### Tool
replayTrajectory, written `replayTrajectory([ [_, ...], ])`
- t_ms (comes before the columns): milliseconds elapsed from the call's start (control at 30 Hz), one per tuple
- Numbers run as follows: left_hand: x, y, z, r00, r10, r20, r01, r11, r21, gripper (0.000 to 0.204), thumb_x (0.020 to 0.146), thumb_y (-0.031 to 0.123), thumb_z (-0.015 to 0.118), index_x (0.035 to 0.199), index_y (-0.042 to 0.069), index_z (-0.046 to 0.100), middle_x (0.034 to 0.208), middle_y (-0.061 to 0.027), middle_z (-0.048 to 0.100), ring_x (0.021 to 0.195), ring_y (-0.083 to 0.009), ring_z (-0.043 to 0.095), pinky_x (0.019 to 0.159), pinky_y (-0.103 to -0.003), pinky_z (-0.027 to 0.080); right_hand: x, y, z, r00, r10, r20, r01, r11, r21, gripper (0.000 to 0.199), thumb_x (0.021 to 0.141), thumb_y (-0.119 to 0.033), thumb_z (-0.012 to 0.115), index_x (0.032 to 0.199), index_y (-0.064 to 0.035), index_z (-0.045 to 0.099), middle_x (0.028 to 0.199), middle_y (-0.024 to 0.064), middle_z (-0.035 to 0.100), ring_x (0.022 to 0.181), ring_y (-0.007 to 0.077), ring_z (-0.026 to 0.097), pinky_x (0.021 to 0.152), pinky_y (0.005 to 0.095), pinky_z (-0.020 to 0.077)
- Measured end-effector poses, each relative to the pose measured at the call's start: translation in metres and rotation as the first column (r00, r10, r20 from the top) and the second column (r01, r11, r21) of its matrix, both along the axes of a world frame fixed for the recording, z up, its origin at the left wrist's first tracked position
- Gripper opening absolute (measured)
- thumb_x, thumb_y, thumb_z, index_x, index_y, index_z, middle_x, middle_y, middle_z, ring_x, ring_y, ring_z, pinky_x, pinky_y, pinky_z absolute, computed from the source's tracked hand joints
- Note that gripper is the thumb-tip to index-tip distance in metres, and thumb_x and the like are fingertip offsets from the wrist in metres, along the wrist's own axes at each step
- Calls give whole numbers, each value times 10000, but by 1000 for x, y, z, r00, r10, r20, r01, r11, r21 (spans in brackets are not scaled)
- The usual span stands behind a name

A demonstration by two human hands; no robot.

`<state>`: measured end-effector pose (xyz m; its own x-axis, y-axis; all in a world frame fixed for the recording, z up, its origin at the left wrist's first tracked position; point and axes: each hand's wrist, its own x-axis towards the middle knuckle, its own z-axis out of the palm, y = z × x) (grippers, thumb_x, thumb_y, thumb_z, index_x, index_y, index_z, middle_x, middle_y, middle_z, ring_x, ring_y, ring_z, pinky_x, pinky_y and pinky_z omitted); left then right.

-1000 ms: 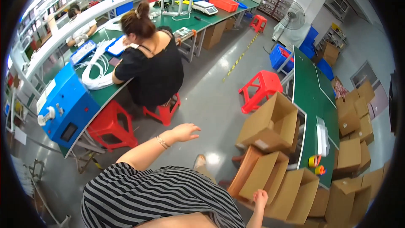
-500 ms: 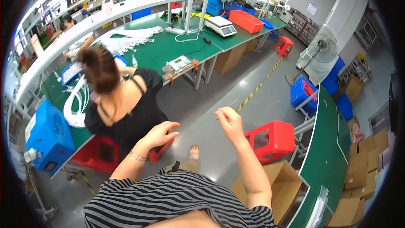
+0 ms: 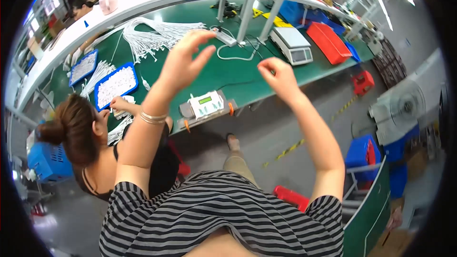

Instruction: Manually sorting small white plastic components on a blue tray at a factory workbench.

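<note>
My left hand (image 3: 186,63) is raised over the green bench (image 3: 183,85), its thumb spread from the fingers. It holds nothing, and light bracelets (image 3: 153,118) circle that wrist. Further right, my right hand (image 3: 282,80) hangs near the bench's front edge with fingers curled in and thumb close to them; nothing shows in it. Between and below the hands, at the bench edge, sits a small white device (image 3: 207,104) with a green display and orange clamps beside it. A white weighing scale (image 3: 290,43) stands beyond my right hand. Neither hand appears to touch anything.
A co-worker in black (image 3: 78,126) sits at left, one hand by a blue tray (image 3: 136,78) of small white parts. Bundled white cables (image 3: 143,35) lie behind. A red bin (image 3: 328,43), red stools (image 3: 363,82) and a standing fan (image 3: 404,107) are to the right.
My view has turned and come nearer the bench. Both my hands have risen, now reaching in over the bench and its front edge. The co-worker appears further left and lower.
</note>
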<state>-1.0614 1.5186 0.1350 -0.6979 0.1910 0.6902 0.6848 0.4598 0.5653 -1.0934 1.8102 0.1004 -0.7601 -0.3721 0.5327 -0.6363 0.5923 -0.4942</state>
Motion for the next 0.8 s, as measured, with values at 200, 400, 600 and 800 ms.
replayTrajectory([
  [200, -200, -21, 6, 946, 320, -44, -323, 944, -63, 313, 922, 166, 643, 1222, 80, 621, 1300, -112, 528, 1192, -216, 544, 875, -342, 523, -259, -17, 35, 978, 131, -162, -124, 991, 53, 136, 862, -143, 682, 917, -19, 685, 833, 99, 654, 713, 196, 634, 674, 316, 504],
  [400, -412, 0, 19, 854, 509, -108, -518, 851, -89, 603, 792, 139, 694, 1361, 195, 506, 1410, -278, 375, 1196, -477, 502, 1027, -464, 438, -444, -82, 61, 882, 68, -466, 13, 986, 168, 419, 790, -100, 693, 1186, -214, 620, 1295, 115, 524, 848, 376, 677, 750, 455, 555],
  [600, -528, 26, 41, 771, 630, 92, -518, 704, -486, 899, 655, 278, 820, 1441, 417, 406, 1529, -342, 180, 1227, -570, 456, 1016, -484, 455, -491, -95, 45, 806, 260, -532, -279, 959, 46, 88, 824, -119, 686, 897, -80, 657, 1053, 76, 653, 768, 332, 678, 681, 415, 553],
  [800, -555, 28, 35, 691, 722, 20, -511, 509, -693, 770, 715, 256, 776, 1401, 386, 453, 1535, -204, 305, 1190, -492, 499, 1019, -457, 458, -424, -35, 48, 617, 342, -709, -518, 854, -39, 166, 763, -17, 730, 919, -7, 674, 930, 143, 691, 787, 299, 679, 672, 356, 557],
])
